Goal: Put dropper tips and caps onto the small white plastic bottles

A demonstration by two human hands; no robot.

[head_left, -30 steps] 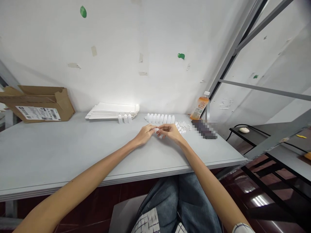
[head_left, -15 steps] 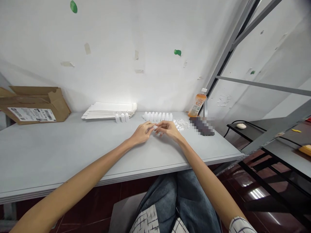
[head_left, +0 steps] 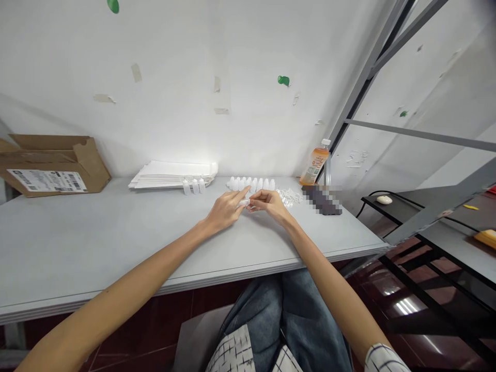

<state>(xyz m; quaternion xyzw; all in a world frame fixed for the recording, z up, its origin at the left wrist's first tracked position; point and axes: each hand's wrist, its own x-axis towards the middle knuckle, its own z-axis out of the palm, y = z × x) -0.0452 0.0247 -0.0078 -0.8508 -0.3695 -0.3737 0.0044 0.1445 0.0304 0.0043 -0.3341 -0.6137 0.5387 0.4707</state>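
Hands, what's new?

L hand (head_left: 225, 211) has eased back from R hand (head_left: 269, 203), w/ its index finger now lifted & pointing fwd instead of tucked in close.

R hand doing what?

Thumb & fingers pressed together in a pinch on a small clear plastic piece (head_left: 243, 203). It sits btw the two hands, just above the table, & shows more now that they've drawn apart. Too small to tell exactly what it is. L thumb may be touching it too; can't tell.

What's around them?

Row of small white plastic bottles (head_left: 251, 184) just behind the hands. Loose clear plastic pieces (head_left: 289, 197) lie just past R hand, then a pixelated, unreadable object (head_left: 321, 200) & an orange drink bottle (head_left: 315, 166).

Rest of the surface?

Gray table (head_left: 116, 248). Left along the back: three upright white bottles (head_left: 196, 187) against a stack of white paper (head_left: 170, 174), then a flattened-open cardboard box (head_left: 54, 164) w/ a shipping label.

Room?

White wall (head_left: 155, 77) w/ old tape scraps & green blobs (head_left: 283, 80), gray metal frame (head_left: 360, 88) at right, low dark shelf (head_left: 387, 204) beyond, dark red tile floor (head_left: 411, 310) below. Jeans (head_left: 271, 315) show under the table edge.
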